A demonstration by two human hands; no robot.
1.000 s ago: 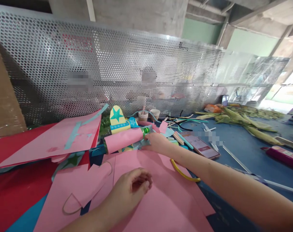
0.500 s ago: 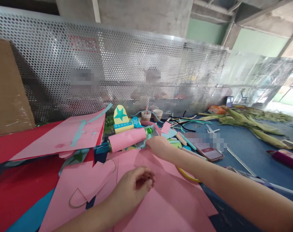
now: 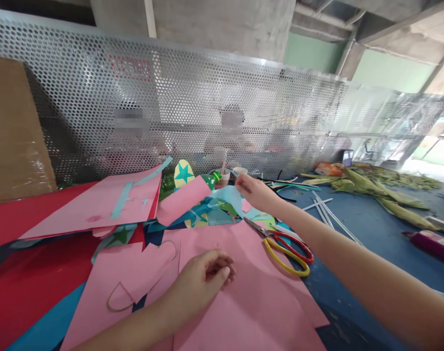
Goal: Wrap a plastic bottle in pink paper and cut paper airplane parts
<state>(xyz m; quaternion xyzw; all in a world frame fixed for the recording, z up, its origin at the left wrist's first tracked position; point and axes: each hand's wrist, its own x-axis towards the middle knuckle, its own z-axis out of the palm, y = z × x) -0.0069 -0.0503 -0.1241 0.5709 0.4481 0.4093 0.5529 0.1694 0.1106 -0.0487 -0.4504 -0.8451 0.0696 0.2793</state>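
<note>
My left hand [image 3: 212, 273] rests over the large pink paper [image 3: 244, 292], its fingers loosely curled in, with nothing seen between them. Farther out, my right hand [image 3: 253, 191] pinches the edge of a light blue paper piece [image 3: 227, 197], raised from the pile. Just left of that paper, a green plastic bottle [image 3: 211, 180] wrapped in pink paper lies tilted, its cap end up. Scissors [image 3: 280, 243] with red and yellow handles lie on the pink paper, below my right forearm. A yellow paper shape [image 3: 184, 171] with a teal star stands behind the bottle.
Stacked pink and red sheets [image 3: 93, 202] lie at left, beside a cardboard panel [image 3: 19, 126]. White sticks [image 3: 322, 209], corn husks [image 3: 383, 195] and a purple bottle [image 3: 430, 243] are on the blue table at right. Behind runs a perforated metal screen [image 3: 192, 97], people blurred beyond it. Paper cups [image 3: 240, 171] stand near it.
My right hand has moved up and away, lifting the light blue paper. The wrapped bottle's cap end has risen and shifted left. The scissors now show fully. My left hand has hardly moved.
</note>
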